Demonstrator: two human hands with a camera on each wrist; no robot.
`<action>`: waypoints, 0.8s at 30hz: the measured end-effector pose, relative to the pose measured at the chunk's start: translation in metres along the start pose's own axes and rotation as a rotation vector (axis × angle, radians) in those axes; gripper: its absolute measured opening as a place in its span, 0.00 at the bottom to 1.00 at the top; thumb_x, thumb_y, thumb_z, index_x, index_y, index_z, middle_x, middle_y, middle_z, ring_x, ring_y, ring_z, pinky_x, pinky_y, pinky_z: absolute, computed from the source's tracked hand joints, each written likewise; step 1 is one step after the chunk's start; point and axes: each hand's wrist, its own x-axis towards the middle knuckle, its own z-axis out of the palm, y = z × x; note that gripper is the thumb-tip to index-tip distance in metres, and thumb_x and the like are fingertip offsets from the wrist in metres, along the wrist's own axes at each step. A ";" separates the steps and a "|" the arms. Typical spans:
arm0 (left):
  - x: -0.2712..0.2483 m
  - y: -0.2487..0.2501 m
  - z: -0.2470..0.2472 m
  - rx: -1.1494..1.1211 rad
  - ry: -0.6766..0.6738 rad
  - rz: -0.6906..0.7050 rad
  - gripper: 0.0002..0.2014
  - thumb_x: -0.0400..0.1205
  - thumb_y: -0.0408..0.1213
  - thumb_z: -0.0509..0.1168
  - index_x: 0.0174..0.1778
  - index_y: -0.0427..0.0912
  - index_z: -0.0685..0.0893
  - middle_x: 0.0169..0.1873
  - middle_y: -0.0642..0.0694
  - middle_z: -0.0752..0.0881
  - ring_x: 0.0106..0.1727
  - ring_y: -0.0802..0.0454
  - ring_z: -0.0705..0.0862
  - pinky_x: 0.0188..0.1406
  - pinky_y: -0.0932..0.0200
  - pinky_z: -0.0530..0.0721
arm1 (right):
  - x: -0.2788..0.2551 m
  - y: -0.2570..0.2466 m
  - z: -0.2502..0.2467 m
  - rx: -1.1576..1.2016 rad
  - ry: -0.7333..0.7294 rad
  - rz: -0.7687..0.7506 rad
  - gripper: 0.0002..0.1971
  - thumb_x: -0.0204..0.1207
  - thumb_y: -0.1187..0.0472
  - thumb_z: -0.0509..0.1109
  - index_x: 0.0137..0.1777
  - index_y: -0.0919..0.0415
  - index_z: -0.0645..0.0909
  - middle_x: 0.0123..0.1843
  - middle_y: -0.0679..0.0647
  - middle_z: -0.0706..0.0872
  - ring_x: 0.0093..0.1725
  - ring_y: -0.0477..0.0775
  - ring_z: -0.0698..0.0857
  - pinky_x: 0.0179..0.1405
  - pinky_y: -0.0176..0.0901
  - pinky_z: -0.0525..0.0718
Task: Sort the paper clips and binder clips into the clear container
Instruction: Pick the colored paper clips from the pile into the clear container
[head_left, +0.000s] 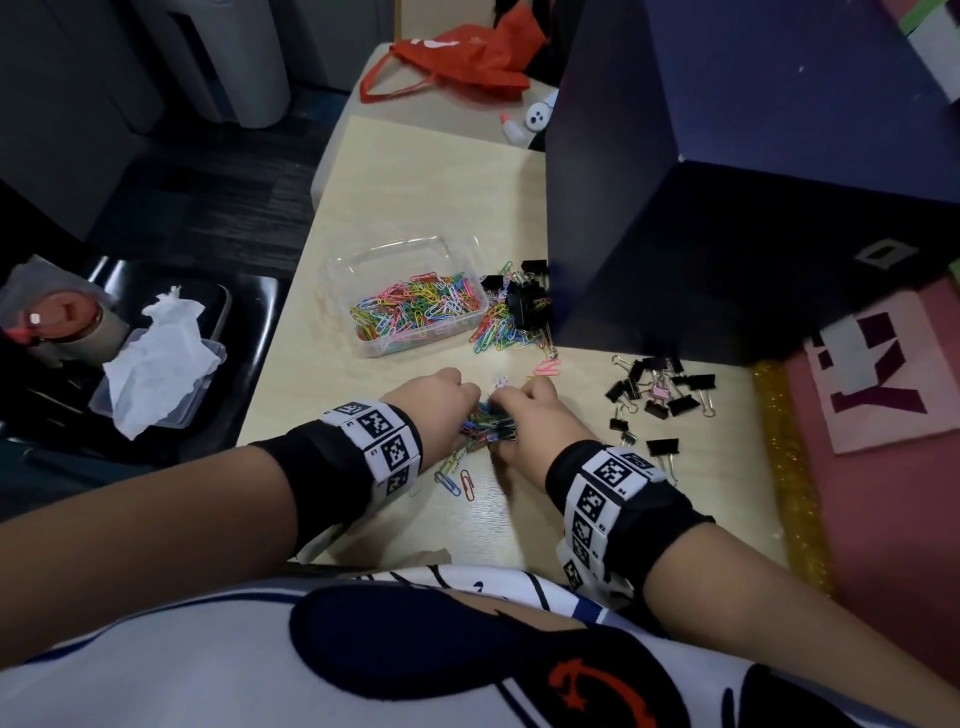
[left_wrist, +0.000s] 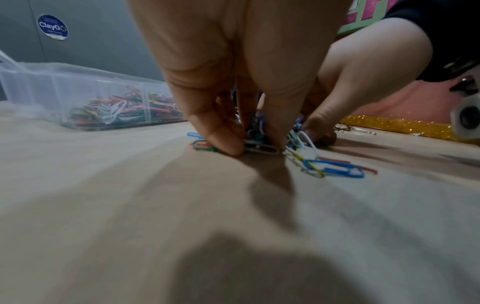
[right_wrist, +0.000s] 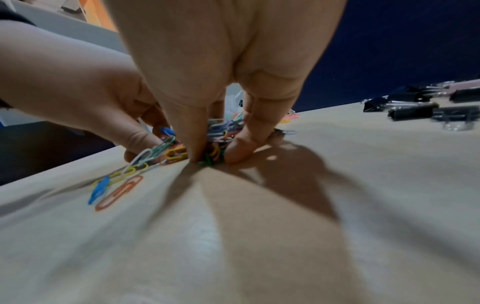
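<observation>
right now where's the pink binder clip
In the head view, the pink binder clip lies on the light wooden table, amid the loose black binder clips right of the person's right hand.

Small wire paper clips (head_left: 415, 306): mixed pink, green, blue, yellow, orange, white. Folding metal binder clips (head_left: 665, 397): black, one pink. Rectangular plastic container (head_left: 363, 260): clear. Laminate desk (head_left: 415, 182): pale beige woodgrain. Elastic wristbands (head_left: 382, 441): black with white-and-black square code patterns.
</observation>
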 end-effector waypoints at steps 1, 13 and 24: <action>0.001 -0.001 -0.001 0.000 -0.002 0.001 0.16 0.81 0.41 0.65 0.63 0.42 0.76 0.54 0.41 0.77 0.54 0.40 0.82 0.51 0.50 0.82 | 0.002 0.000 0.000 0.002 0.014 0.004 0.22 0.74 0.63 0.69 0.68 0.52 0.74 0.62 0.55 0.69 0.54 0.60 0.80 0.59 0.44 0.79; 0.003 -0.027 -0.036 -0.023 0.185 0.046 0.14 0.83 0.44 0.63 0.62 0.44 0.80 0.56 0.44 0.83 0.59 0.44 0.81 0.54 0.52 0.79 | 0.024 0.000 -0.030 0.021 0.107 0.078 0.15 0.76 0.59 0.70 0.63 0.53 0.80 0.62 0.55 0.79 0.60 0.56 0.80 0.61 0.41 0.75; 0.011 -0.074 -0.069 -0.034 0.236 -0.178 0.13 0.81 0.46 0.62 0.59 0.46 0.82 0.54 0.44 0.82 0.56 0.42 0.82 0.53 0.51 0.82 | 0.044 -0.023 -0.053 0.117 0.188 0.010 0.12 0.76 0.59 0.70 0.59 0.51 0.81 0.57 0.52 0.80 0.51 0.52 0.82 0.54 0.38 0.77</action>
